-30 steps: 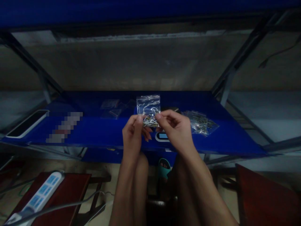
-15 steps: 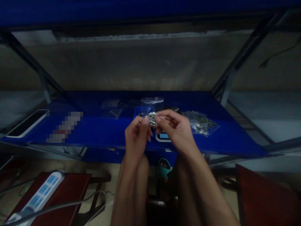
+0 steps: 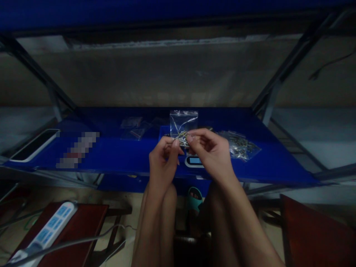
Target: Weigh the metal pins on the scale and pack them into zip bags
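A small clear zip bag [image 3: 183, 120] stands upright between my hands, with several thin metal pins or screws in its bottom part; their exact kind is too small to tell. My left hand [image 3: 164, 154] pinches the bag's lower left side between thumb and fingers. On the lower right side, my right hand [image 3: 210, 146] has the same kind of pinch. Under the hands, partly covered, sits a small scale [image 3: 194, 161] with a lit display. Behind the bag shows a bit of a blue tray [image 3: 164, 130], mostly hidden.
To the right lie clear bags of metal pieces [image 3: 240, 144]. Flat plastic bags [image 3: 133, 128] are at the back left. A white-framed device [image 3: 35, 145] and a blurred-out item [image 3: 78, 150] lie on the left. A power strip [image 3: 51, 226] rests on a stool [image 3: 91, 226] below.
Both hands and the bag have shifted slightly to the right. The bag's top now stands a little higher and its film is creased differently. The grip on both sides stays.
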Motion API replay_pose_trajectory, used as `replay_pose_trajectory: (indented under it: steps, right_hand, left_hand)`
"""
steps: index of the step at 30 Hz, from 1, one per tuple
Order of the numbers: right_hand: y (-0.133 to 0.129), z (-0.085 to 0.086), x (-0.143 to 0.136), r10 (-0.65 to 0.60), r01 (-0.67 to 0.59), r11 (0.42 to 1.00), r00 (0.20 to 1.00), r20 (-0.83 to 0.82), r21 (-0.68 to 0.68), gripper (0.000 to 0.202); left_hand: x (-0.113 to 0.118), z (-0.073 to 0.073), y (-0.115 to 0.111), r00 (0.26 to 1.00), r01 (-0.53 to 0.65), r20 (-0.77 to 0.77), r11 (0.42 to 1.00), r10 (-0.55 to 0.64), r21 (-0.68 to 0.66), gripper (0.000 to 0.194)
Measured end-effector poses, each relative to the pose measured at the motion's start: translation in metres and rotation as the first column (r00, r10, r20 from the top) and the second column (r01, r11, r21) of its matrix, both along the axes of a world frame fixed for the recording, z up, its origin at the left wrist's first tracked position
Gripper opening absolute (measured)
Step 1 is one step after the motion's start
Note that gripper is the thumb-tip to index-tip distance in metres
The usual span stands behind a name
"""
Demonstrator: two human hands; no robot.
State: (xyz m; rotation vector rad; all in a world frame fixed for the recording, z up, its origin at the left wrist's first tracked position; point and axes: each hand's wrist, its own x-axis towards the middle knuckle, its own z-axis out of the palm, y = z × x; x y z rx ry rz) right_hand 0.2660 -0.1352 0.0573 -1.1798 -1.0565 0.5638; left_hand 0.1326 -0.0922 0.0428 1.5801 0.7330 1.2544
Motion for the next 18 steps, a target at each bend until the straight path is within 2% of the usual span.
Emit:
replay_pose_trajectory:
  steps: [2, 3, 6, 8, 9, 10, 12, 13, 15, 17, 18]
  right_hand:
    - [-0.001, 0.0, 0.008, -0.196, 0.192, 0.98, 0.977, 0.085, 0.053, 0.021]
    - [-0.003, 0.0, 0.015, -0.329, 0.32, 0.943, 0.937, 0.119, 0.092, 0.021]
    - [-0.012, -0.005, 0.047, -0.682, 0.657, 0.731, 0.71, 0.174, 0.184, 0.021]
    - [-0.021, -0.011, 0.071, -0.774, 0.777, 0.617, 0.572, 0.27, 0.123, 0.021]
    - [-0.026, -0.015, 0.081, -0.802, 0.835, 0.545, 0.493, 0.337, 0.073, 0.021]
    - [-0.031, -0.019, 0.09, -0.767, 0.856, 0.516, 0.479, 0.427, -0.035, 0.022]
    - [-0.041, -0.028, 0.103, -0.698, 0.908, 0.366, 0.413, 0.586, -0.204, 0.025]
    - [-0.046, -0.031, 0.107, -0.62, 0.906, 0.336, 0.418, 0.664, -0.256, 0.029]
    - [-0.052, -0.037, 0.112, -0.545, 0.938, 0.223, 0.347, 0.764, -0.266, 0.035]
    - [-0.052, -0.039, 0.112, -0.574, 0.97, 0.133, 0.241, 0.782, -0.202, 0.043]
    - [-0.051, -0.037, 0.11, -0.614, 0.98, 0.121, 0.198, 0.764, -0.157, 0.047]
  left_hand:
    - [0.001, -0.002, -0.001, 0.994, -0.089, -0.053, 0.995, 0.092, 0.049, 0.024]
    - [0.001, -0.002, 0.0, 0.987, -0.146, -0.064, 0.986, 0.151, 0.077, 0.022]
    - [-0.006, -0.003, 0.005, 0.954, -0.296, -0.023, 0.95, 0.3, 0.101, 0.023]
    - [-0.014, -0.004, 0.012, 0.931, -0.364, 0.043, 0.93, 0.363, 0.04, 0.025]
    - [-0.019, -0.005, 0.016, 0.915, -0.398, 0.074, 0.918, 0.397, -0.003, 0.026]
    - [-0.024, -0.006, 0.02, 0.895, -0.432, 0.098, 0.901, 0.434, -0.042, 0.027]
    - [-0.033, -0.009, 0.027, 0.841, -0.513, 0.138, 0.852, 0.524, -0.108, 0.025]
    - [-0.037, -0.01, 0.031, 0.81, -0.55, 0.159, 0.825, 0.565, -0.131, 0.024]
    - [-0.042, -0.012, 0.035, 0.753, -0.606, 0.197, 0.778, 0.628, -0.165, 0.021]
    - [-0.044, -0.013, 0.036, 0.728, -0.623, 0.217, 0.759, 0.651, -0.188, 0.018]
    - [-0.044, -0.013, 0.036, 0.73, -0.617, 0.217, 0.762, 0.648, -0.197, 0.019]
